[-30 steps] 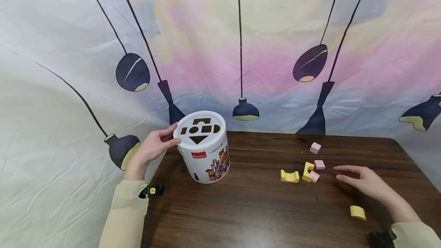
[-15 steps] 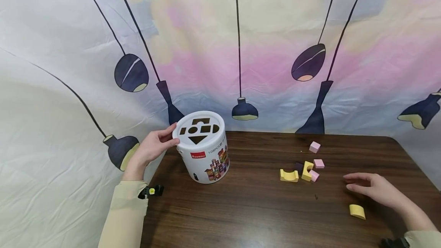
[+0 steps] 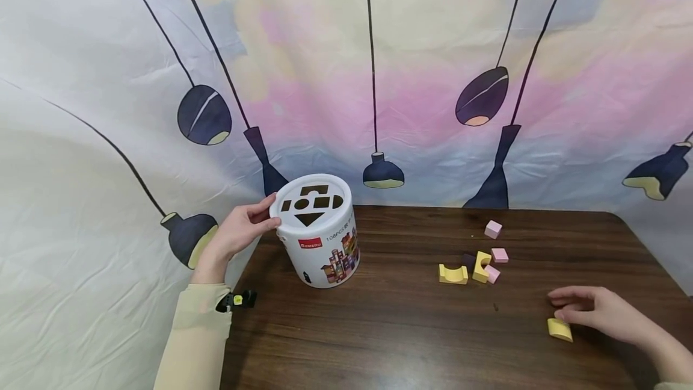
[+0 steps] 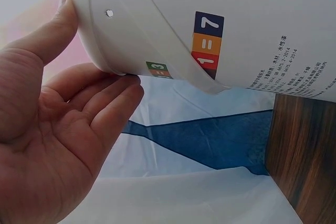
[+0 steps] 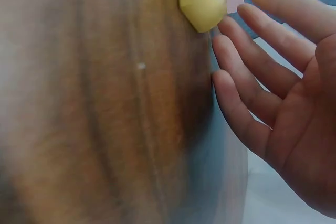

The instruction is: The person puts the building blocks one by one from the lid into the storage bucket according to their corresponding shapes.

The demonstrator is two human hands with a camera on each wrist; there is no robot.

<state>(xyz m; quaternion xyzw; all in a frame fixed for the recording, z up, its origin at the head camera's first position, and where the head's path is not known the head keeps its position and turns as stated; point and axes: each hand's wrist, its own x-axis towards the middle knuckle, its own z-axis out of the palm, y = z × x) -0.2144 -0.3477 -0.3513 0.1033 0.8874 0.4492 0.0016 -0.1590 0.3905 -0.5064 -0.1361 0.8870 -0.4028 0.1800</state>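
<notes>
My left hand grips the lid edge of a white toy-block bucket, thumb and fingers spread at its rim. Cut-outs of several shapes open the bucket's lid; in the left wrist view a white strap runs down its side. At the table's right, my right hand hovers with fingers apart just over a yellow half-round block. The right wrist view has the same yellow block right by the fingertips, with nothing held.
Near the table's middle right lie a yellow arch block, a second yellow arch block, a dark block and pink blocks, one pink block farther back. A cloth printed with lamps hangs behind the wooden table.
My right hand has moved right and toward me, from beside the pink blocks to the yellow half-round block. The left hand stays on the bucket; the whole view has shifted slightly.
</notes>
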